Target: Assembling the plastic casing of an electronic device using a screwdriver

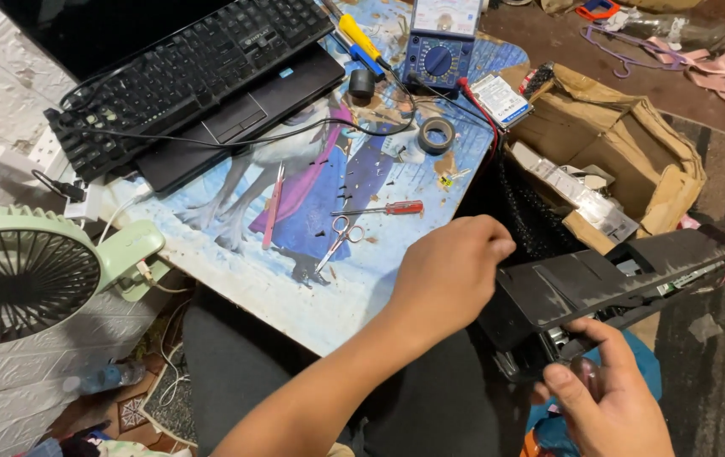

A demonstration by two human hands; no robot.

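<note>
My left hand is closed in a fist around the near end of a long black plastic casing, which stretches to the right over my lap. My right hand holds the casing from below, with the fingers curled into its open underside where some internal parts show. The casing sits just off the right edge of a small table with a cartoon-printed top.
On the table lie small scissors, a red-handled screwdriver, a pink tool, a tape roll, a multimeter and a keyboard on a laptop. An open cardboard box stands right; a green fan is left.
</note>
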